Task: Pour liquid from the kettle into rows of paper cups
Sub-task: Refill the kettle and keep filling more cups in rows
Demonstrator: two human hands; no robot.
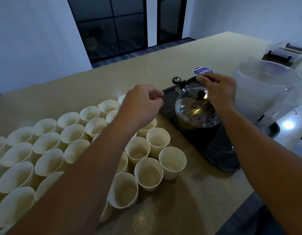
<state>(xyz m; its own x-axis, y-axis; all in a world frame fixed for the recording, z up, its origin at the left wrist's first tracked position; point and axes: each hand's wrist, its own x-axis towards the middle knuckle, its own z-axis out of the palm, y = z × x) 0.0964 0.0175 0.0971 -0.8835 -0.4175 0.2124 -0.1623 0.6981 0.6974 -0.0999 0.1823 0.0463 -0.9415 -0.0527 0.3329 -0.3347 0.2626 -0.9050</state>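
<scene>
A shiny steel kettle [194, 114] with a black lid knob stands on a black tray [219, 155] at the right of the counter. My right hand [218, 92] reaches over the kettle from above, its fingers curled round the kettle's handle, which the hand mostly hides. My left hand [141, 104] is at the tray's near-left corner, thumb and forefinger pinching the rim. Several rows of white paper cups [147, 173] fill the counter to the left of the tray, partly under my left forearm. What the cups hold cannot be made out.
A large translucent plastic container [262, 92] stands right of the kettle, with a box [286, 53] behind it. A round purple sticker [203, 71] lies beyond the tray. The beige counter [189, 209] ends at an edge on the near right.
</scene>
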